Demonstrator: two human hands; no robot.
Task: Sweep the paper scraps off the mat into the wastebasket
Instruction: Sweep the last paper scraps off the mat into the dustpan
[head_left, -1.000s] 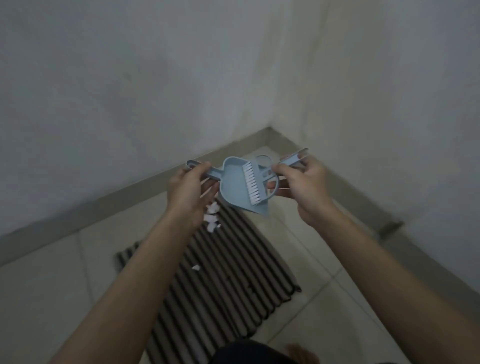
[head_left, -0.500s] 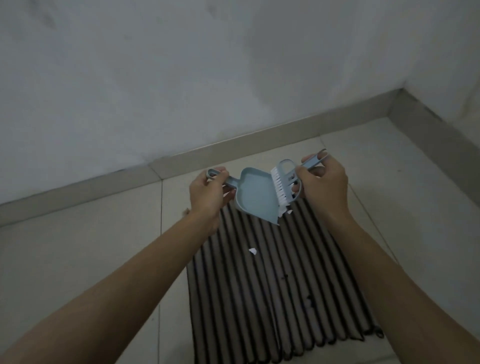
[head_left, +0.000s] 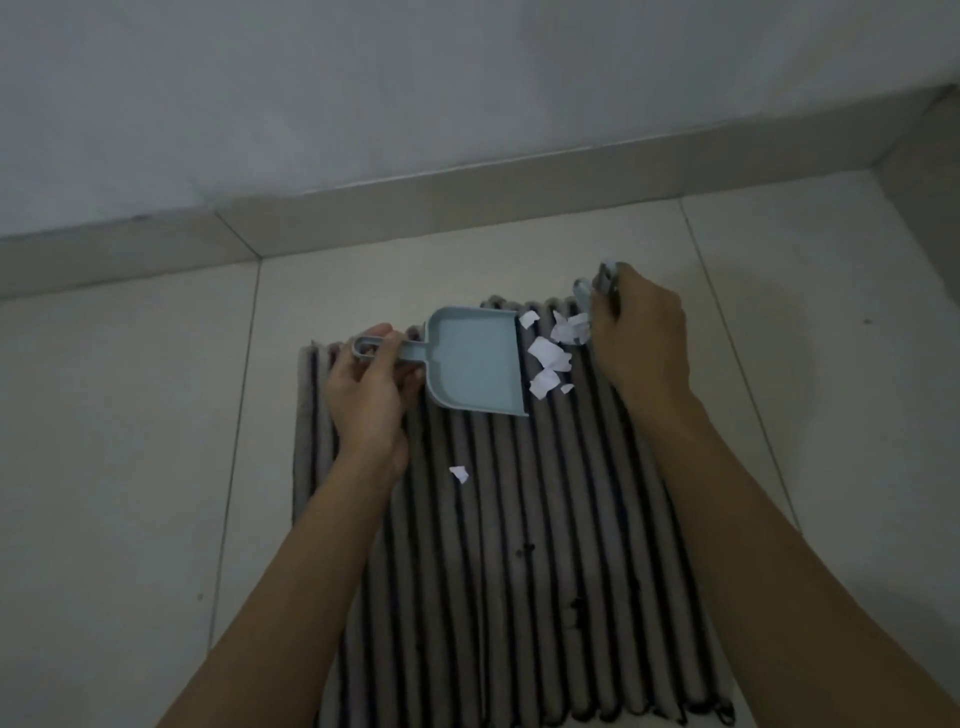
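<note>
A striped grey and dark mat (head_left: 519, 545) lies on the tiled floor. My left hand (head_left: 371, 392) grips the handle of a light blue dustpan (head_left: 475, 361), which rests on the mat's far end with its mouth facing right. Several white paper scraps (head_left: 550, 358) lie just right of the pan's mouth. My right hand (head_left: 639, 332) is closed on a small blue brush (head_left: 597, 291), mostly hidden by the hand, right of the scraps. One lone scrap (head_left: 459, 474) sits nearer me on the mat. No wastebasket is in view.
Pale floor tiles (head_left: 130, 467) surround the mat. A tiled skirting (head_left: 363, 223) and a white wall (head_left: 415, 78) run along the far side, meeting a second wall at the far right corner (head_left: 924, 135).
The dustpan and brush, held together in the air before, have come apart. The pan now rests on the mat, and the brush hand has moved right, beyond the scraps. The view tilted down.
</note>
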